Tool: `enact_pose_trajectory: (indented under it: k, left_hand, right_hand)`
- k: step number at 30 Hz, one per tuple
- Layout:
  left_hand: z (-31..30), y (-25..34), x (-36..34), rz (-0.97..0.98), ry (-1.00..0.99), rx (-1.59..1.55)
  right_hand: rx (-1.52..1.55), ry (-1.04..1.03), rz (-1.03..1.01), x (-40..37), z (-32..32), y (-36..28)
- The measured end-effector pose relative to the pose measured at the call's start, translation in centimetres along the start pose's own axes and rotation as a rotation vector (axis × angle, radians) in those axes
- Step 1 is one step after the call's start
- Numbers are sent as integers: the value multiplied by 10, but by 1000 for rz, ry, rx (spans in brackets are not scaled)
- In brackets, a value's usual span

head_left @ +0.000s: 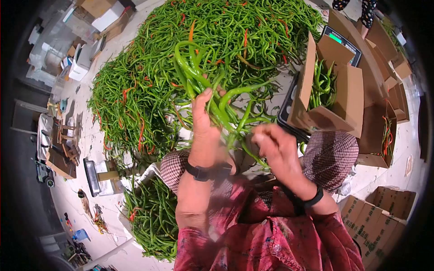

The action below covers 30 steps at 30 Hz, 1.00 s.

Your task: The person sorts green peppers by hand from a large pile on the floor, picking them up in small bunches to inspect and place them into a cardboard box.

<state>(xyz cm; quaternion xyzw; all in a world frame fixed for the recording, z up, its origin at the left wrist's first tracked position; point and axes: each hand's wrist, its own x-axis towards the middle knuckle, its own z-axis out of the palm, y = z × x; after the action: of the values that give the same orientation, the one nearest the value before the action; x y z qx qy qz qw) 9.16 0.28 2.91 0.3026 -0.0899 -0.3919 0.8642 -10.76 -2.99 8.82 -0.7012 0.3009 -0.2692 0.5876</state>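
Observation:
A bunch of long green peppers [221,106] is held up in front of me, with my left hand [205,113] wrapped round it. Close to the bunch's lower right end is my right hand [275,144], its fingers curled and blurred; whether they pinch a pepper is too small to tell. Behind both hands spreads a large pile of green peppers [135,86] with some red ones mixed in. To the right, an open cardboard box [332,119] holds green peppers and rests by a scale with a lit green display [335,38].
A white sack [125,221] of green peppers lies at my lower left. More cardboard boxes [377,117] line the right side, one with red peppers inside. Flat boxes [373,230] stand at the lower right. A dark-framed tray [91,177] is on the left floor.

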Motion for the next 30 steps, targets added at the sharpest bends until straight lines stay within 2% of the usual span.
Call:
enact_pose_trajectory:
  k: [2, 4, 6, 8, 9, 10, 12, 13, 14, 16, 17, 18, 20, 24, 26, 27, 30]
  left_hand:
    - [10, -2, -5, -27, -3, 15]
    - [14, -6, -8, -53, -67, 54]
    - [22, -9, -13, -65, -111, 88]
    - [29, -14, -17, -40, -97, 206]
    - [33, -14, -19, -36, -73, 214]
    - [32, -14, -18, -41, -74, 216]
    - [26, -13, -17, -49, -55, 105]
    - [23, -13, -15, -56, -31, 105]
    - [22, -14, -13, -60, -31, 106]
    - [21, -17, -10, -67, -14, 89]
    - [21, -18, -11, -85, -64, 102]
    - [23, -19, -12, -92, -68, 105]
    - [27, -21, -15, -86, -63, 246]
    - [37, -18, -20, -64, -78, 310]
    - [33, -29, -22, -79, -27, 347]
    - [33, -32, -23, -88, 25, 385]
    - [35, -32, -26, -148, -95, 363]
  right_hand:
    - [-46, 35, 46, 20, -9, 7]
    - [-239, -50, 96, 35, -10, 31]
    - [-270, -64, 93, 37, -8, 45]
    - [229, -44, 246, 37, -9, 54]
    - [284, -31, 331, 37, -16, 51]
    - [287, -27, 334, 38, -22, 48]
    - [710, 170, 320, 36, -34, 40]
    - [888, 136, 359, 36, -44, 33]
    - [889, 140, 361, 36, -50, 39]
    - [951, 17, 422, 38, -55, 44]
    - [696, -11, 528, 36, -51, 44]
    - [749, -33, 587, 35, -42, 33]
    - [820, 2, 458, 39, -35, 37]
    - [833, -2, 417, 40, -47, 55]
    - [424, 2, 653, 40, -32, 60]
    - [522, -110, 453, 44, -28, 47]
    - [574, -146, 499, 52, -27, 58]
